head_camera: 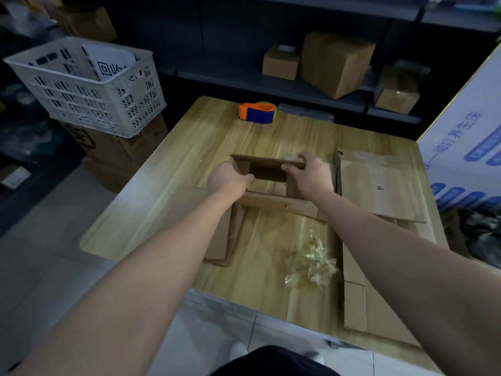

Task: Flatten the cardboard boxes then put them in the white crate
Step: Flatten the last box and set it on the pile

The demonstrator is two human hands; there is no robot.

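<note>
At desk (189,147) centre, fingers of the left hand (227,181) curl round the 9 o'clock wall of the box (268,172), those of the right hand (311,172) round its 3 o'clock wall; the crate (81,88) stands at 10 o'clock.

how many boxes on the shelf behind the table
3, left to right: a small box, a big box right beside it, and a medium box lower at the right end. More may be hidden in the dark.
</note>
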